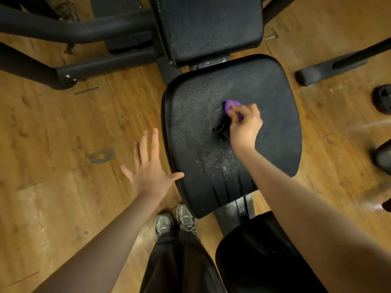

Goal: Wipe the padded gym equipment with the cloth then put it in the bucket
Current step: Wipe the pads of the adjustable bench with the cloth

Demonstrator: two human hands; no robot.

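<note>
Two hands out. My right hand (pixel 245 123) pinches purple cloth (pixel 231 106), pressing it on middle of black seat pad (pixel 190 115) so it rubs hard. My left hand (pixel 148 166) spread flat, thumb by pad edge, maybe for balance. No bucket in view.

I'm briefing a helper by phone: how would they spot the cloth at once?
Find the wide black seat pad in the middle of the wooden floor. Near its centre, the right hand grips the cloth against the pad. It is the only purple thing among black padding and frame.
</note>
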